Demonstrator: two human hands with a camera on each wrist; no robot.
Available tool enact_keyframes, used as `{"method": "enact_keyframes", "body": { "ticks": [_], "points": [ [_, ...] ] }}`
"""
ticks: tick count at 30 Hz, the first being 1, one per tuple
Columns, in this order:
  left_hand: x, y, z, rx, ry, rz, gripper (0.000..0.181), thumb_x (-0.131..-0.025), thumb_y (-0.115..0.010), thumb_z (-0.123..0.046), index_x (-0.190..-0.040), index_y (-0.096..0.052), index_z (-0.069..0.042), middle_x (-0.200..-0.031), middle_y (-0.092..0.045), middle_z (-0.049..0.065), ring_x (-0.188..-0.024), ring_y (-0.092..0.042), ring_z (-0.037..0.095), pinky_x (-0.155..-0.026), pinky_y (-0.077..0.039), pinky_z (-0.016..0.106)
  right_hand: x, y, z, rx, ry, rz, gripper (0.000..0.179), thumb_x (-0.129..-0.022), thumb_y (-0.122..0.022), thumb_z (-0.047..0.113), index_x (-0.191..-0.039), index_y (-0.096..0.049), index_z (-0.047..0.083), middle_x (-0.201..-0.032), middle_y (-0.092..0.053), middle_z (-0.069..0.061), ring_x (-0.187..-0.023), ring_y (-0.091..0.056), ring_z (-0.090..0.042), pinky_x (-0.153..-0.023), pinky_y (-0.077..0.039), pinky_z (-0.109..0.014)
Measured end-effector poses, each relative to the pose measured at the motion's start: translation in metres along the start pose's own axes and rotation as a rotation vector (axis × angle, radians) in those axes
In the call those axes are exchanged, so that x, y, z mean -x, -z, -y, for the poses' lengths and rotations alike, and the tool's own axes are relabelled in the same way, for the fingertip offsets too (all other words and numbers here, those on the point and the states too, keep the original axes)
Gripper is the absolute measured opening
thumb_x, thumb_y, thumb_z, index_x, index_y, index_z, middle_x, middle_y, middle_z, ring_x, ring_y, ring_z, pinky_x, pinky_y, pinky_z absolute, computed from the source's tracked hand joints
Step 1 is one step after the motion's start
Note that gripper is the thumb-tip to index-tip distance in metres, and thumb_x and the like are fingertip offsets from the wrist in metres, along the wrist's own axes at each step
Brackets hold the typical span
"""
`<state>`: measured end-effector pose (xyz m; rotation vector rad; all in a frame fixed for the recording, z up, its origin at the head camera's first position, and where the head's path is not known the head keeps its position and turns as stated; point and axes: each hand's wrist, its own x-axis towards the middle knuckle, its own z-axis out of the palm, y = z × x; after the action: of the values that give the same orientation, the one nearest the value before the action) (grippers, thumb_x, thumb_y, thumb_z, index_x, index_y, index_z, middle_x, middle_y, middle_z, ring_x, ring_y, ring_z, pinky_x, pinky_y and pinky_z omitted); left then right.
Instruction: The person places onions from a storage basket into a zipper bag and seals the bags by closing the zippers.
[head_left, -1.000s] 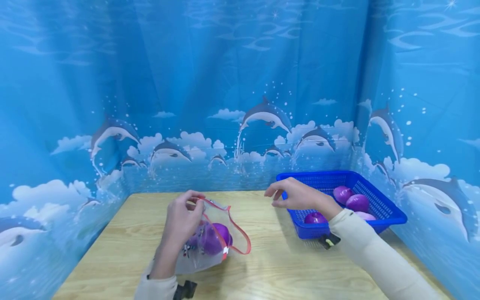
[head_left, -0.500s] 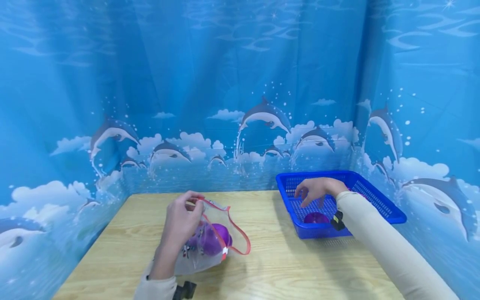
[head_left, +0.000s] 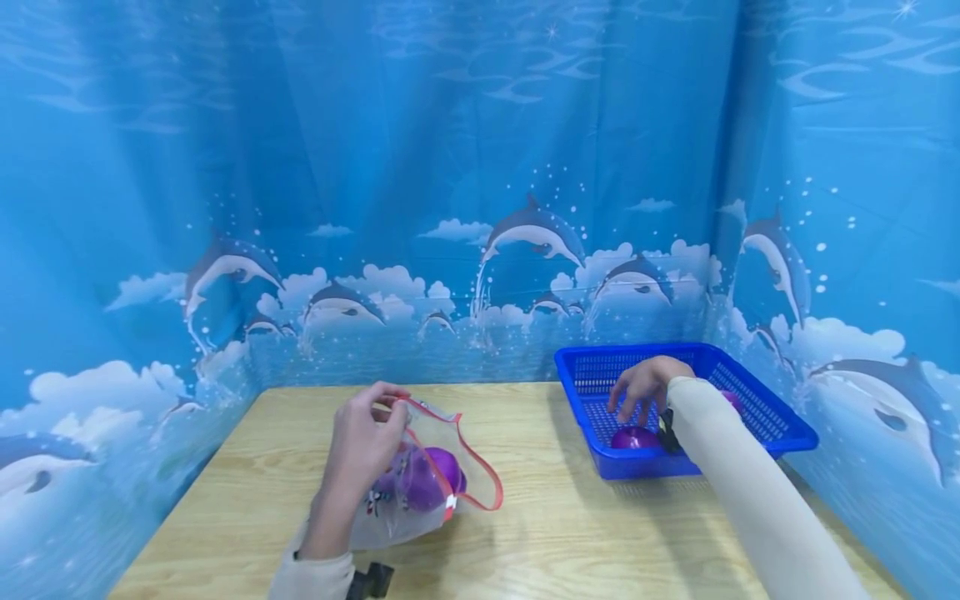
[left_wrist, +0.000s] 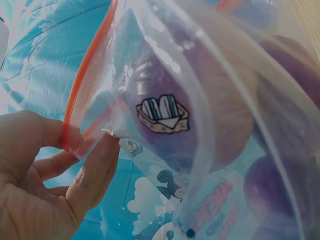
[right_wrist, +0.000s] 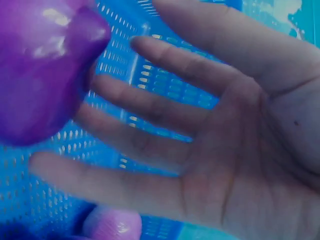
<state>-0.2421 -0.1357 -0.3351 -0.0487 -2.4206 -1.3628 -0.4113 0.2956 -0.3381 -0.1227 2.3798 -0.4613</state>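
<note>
My left hand [head_left: 363, 437] pinches the red-edged mouth of a clear printed bag [head_left: 390, 532], its fingers and thumb closed on the rim [left_wrist: 82, 82] in the left wrist view. The mouth stands apart. Several purple onions [left_wrist: 225, 100] show through the plastic. Inside the blue basket, my right hand [head_left: 645, 387] is spread just above a shiny purple onion [head_left: 633, 437]. In the right wrist view its fingers [right_wrist: 145, 105] are nearly straight, the tips right beside the onion [right_wrist: 40, 75], with nothing in the palm.
The blue slotted basket [head_left: 585, 450] stands at the table's right. A lighter onion [right_wrist: 112, 225] lies lower in it, and another purple one [head_left: 731, 400] peeks out behind the right forearm. The wooden table [head_left: 517, 550] meets dolphin-printed curtains [head_left: 420, 167] at its back.
My right hand has moved right, from over the basket's left rim into the basket, and dropped toward the front onion. The left hand and bag have stayed in place.
</note>
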Motion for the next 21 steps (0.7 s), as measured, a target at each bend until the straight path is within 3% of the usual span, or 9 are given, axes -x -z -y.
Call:
{"method": "enact_keyframes", "body": {
  "ticks": [5, 13, 18, 21],
  "points": [
    [0.0, 0.0, -0.001, -0.006, 0.014, 0.002, 0.023, -0.099, -0.057, -0.011, -0.116, -0.071, -0.006, -0.109, -0.07, 0.016, -0.088, -0.07, 0.022, -0.054, -0.06, 0.022, -0.002, 0.0, -0.007, -0.068, -0.022, 0.032, 0.047, -0.086, -0.08, 0.022, -0.13, -0.067, 0.013, -0.122, -0.07, -0.013, -0.115, -0.067, -0.036, -0.099, -0.058, -0.06],
    [0.001, 0.0, -0.003, -0.002, 0.034, 0.01, 0.023, -0.099, -0.058, -0.012, -0.117, -0.07, -0.007, -0.112, -0.069, 0.016, -0.091, -0.07, 0.023, -0.056, -0.061, 0.023, -0.011, 0.007, -0.029, -0.121, -0.013, 0.094, 0.04, -0.089, -0.078, 0.022, -0.126, -0.069, 0.01, -0.121, -0.072, -0.009, -0.11, -0.07, -0.028, -0.1, -0.059, -0.051],
    [0.001, 0.0, -0.003, -0.002, 0.041, 0.014, 0.023, -0.099, -0.057, -0.012, -0.118, -0.07, -0.008, -0.112, -0.069, 0.016, -0.092, -0.069, 0.023, -0.055, -0.061, 0.024, -0.021, 0.011, -0.044, -0.07, -0.002, 0.156, 0.04, -0.093, -0.073, 0.027, -0.13, -0.069, 0.011, -0.124, -0.072, -0.007, -0.119, -0.065, -0.023, -0.113, -0.05, -0.054],
    [0.001, 0.001, -0.002, -0.004, 0.036, 0.012, 0.023, -0.099, -0.058, -0.012, -0.118, -0.07, -0.007, -0.112, -0.069, 0.016, -0.092, -0.07, 0.024, -0.056, -0.061, 0.024, -0.026, 0.01, -0.047, -0.044, 0.01, 0.181, 0.048, -0.095, -0.071, 0.033, -0.137, -0.064, 0.01, -0.132, -0.068, -0.011, -0.128, -0.06, -0.029, -0.117, -0.045, -0.058]
  ]
}}
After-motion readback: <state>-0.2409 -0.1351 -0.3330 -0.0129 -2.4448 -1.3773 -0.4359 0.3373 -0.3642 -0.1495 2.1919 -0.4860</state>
